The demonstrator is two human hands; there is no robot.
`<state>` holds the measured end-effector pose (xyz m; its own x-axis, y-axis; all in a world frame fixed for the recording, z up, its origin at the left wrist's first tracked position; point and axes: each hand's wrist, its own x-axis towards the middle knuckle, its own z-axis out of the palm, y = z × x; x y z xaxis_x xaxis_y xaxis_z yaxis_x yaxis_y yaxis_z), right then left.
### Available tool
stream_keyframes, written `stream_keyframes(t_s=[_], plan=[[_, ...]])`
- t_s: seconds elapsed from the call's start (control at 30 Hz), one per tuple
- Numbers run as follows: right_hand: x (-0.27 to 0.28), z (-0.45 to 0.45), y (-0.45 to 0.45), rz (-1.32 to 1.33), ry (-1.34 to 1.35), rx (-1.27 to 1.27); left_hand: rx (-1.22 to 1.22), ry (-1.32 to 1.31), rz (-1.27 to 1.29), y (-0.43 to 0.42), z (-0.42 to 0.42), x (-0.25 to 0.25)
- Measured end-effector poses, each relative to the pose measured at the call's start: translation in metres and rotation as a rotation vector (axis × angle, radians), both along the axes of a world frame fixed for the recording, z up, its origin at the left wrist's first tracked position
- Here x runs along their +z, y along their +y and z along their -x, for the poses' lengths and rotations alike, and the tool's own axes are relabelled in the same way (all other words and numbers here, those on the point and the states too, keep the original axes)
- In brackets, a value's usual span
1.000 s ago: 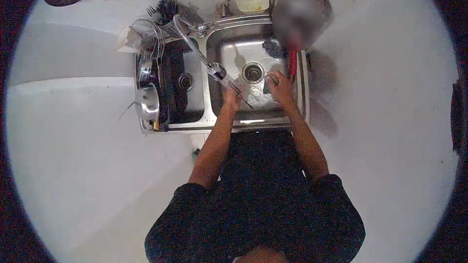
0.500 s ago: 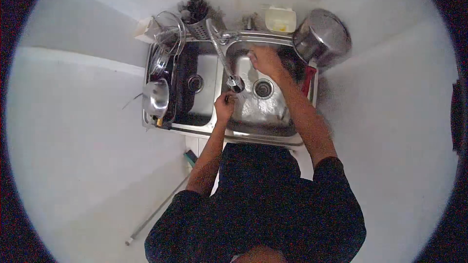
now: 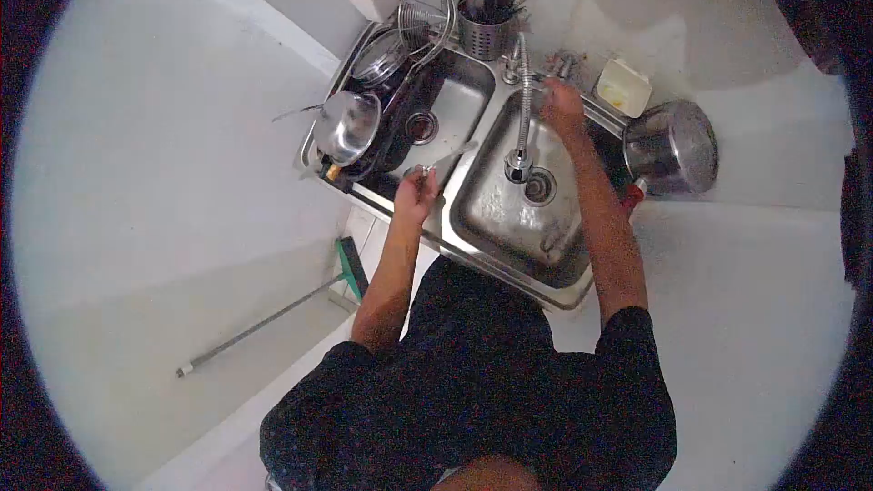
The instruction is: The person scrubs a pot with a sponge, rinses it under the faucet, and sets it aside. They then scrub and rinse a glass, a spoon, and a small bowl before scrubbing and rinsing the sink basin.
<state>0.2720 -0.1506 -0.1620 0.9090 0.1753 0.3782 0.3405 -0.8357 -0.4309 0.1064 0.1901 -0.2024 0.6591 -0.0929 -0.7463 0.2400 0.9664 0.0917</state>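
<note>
My left hand (image 3: 416,196) is closed around a knife (image 3: 454,156), its pale metal blade pointing right and away over the divider between the two basins. My right hand (image 3: 563,107) is up at the back rim of the right basin, its fingers closed at the tap handle (image 3: 538,84); the fingertips are partly hidden. From the tap (image 3: 512,69) a flexible coil spout (image 3: 525,109) hangs down, its nozzle (image 3: 518,166) just above the right basin (image 3: 509,227) and beside the drain (image 3: 539,186).
A metal bowl (image 3: 350,127), lids and racks crowd the left side of the left basin (image 3: 455,109). Behind stand a utensil holder (image 3: 484,38) full of cutlery and a white tub (image 3: 624,88). At right is a large pot (image 3: 673,147). A green broom (image 3: 350,268) lies at lower left.
The view has turned, tilting the sink. My left hand has moved from the right basin toward the left basin with the knife. My right hand has gone from inside the right basin to the tap.
</note>
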Motion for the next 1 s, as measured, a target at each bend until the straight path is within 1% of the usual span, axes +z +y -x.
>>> stream_keyframes(t_s=[0.07,0.13,0.17,0.23,0.27,0.3,0.33,0.37,0.4,0.47,0.5,0.53,0.57,0.63,0.67,0.73,0.77,0.8,0.87,0.9,0.93,0.97,1.0], plan=[[0.013,-0.004,-0.001,-0.011,0.042,-0.048,0.041,-0.020,-0.052,0.007,0.004,0.002],[0.026,-0.004,-0.001,-0.141,0.117,-0.056,0.086,-0.043,-0.086,0.019,0.007,-0.010],[0.030,-0.004,0.001,-0.205,0.154,-0.060,0.110,-0.059,-0.091,0.028,0.005,-0.024],[0.012,-0.011,-0.008,-0.126,0.062,-0.028,0.136,-0.118,-0.109,0.040,0.001,-0.031],[0.016,-0.011,-0.008,-0.082,0.019,-0.011,0.139,-0.156,-0.115,0.044,0.001,-0.035],[0.018,-0.008,-0.008,-0.162,0.035,-0.014,0.141,-0.195,-0.122,0.046,-0.002,-0.036],[0.021,-0.001,-0.011,-0.240,0.046,-0.021,-0.245,-0.383,-0.882,0.051,-0.007,-0.046],[0.024,0.005,-0.012,-0.319,0.055,-0.028,-0.496,-0.331,-1.718,0.052,-0.012,-0.047],[0.017,0.010,-0.015,-0.336,0.096,-0.065,-0.457,-0.301,-1.697,0.052,-0.015,-0.048],[-0.004,0.023,-0.023,-0.369,0.178,-0.141,-0.447,-0.326,-1.653,0.053,-0.020,-0.042],[-0.015,0.033,-0.026,-0.413,0.182,-0.127,-0.441,-0.338,-1.630,0.052,-0.022,-0.036],[-0.026,0.044,-0.028,-0.455,0.184,-0.114,-0.426,-0.259,-1.579,0.039,-0.027,-0.003],[-0.029,0.054,-0.031,-0.498,0.185,-0.100,-0.306,-0.298,-1.326,0.051,-0.034,-0.038],[-0.013,0.081,-0.026,-0.450,0.220,-0.138,-0.020,-0.321,-0.811,0.077,-0.047,-0.109],[-0.007,0.092,-0.023,-0.428,0.238,-0.156,-0.039,-0.321,-0.933,0.075,-0.046,-0.103],[-0.017,0.108,-0.022,-0.402,0.254,-0.194,0.099,-0.175,-0.712,0.065,-0.051,-0.060],[-0.022,0.115,-0.024,-0.387,0.262,-0.218,0.247,-0.028,-0.364,0.054,-0.058,-0.012],[-0.022,0.123,-0.027,-0.404,0.273,-0.242,0.386,0.124,-0.014,0.046,-0.061,0.013],[-0.019,0.135,-0.022,-0.441,0.293,-0.285,0.389,0.028,0.011,0.050,-0.063,0.017],[-0.017,0.140,-0.017,-0.509,0.285,-0.316,0.390,-0.020,0.024,0.050,-0.064,0.022],[-0.016,0.145,-0.012,-0.575,0.276,-0.348,0.409,-0.074,-0.096,0.045,-0.064,0.025],[-0.015,0.150,-0.010,-0.641,0.268,-0.379,0.264,-0.218,-0.377,0.045,-0.062,0.020],[-0.028,0.154,-0.012,-0.730,0.289,-0.398,0.111,-0.364,-0.654,0.048,-0.060,0.009]])
